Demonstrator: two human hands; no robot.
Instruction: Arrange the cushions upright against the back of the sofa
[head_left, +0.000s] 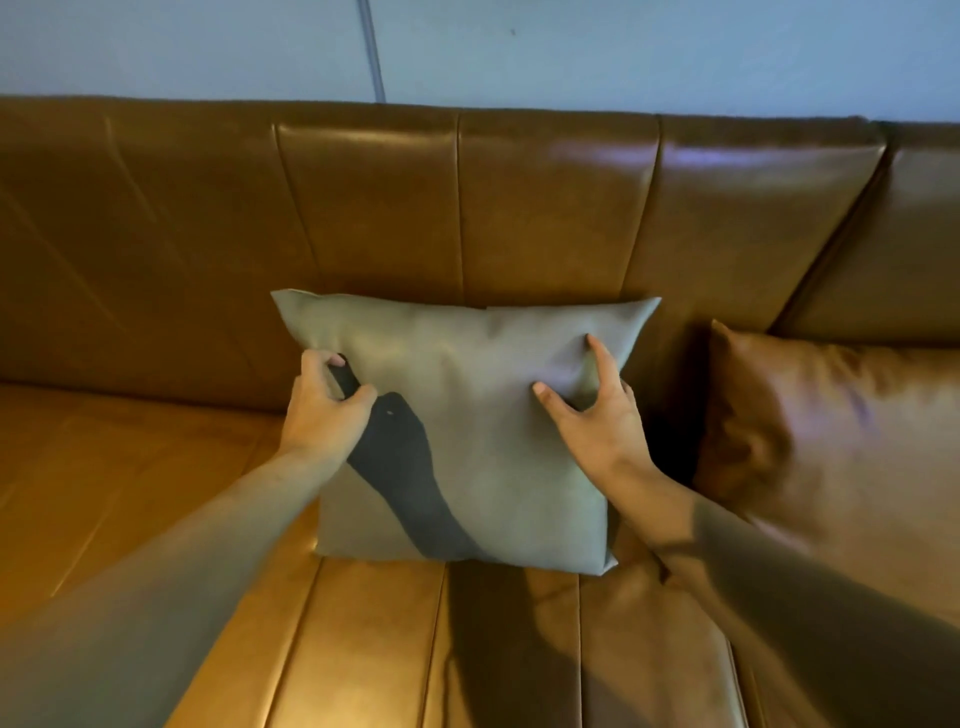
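A grey cushion (483, 415) with a dark curved shape on its front stands upright on the brown leather sofa seat (363, 649), leaning on the sofa back (467, 208). My left hand (324, 410) grips its upper left edge, fingers curled around the side. My right hand (592, 415) presses on the cushion's upper right front, with the fingers spread and partly wrapped round its right edge. A brown leather cushion (831, 426) stands to the right, tilted against the sofa back, apart from my hands.
A pale blue wall (623, 52) rises behind the sofa, with a thin cable (373, 52) running down it. The seat stretches away to the left of the grey cushion. A seam divides the back panels at the far right.
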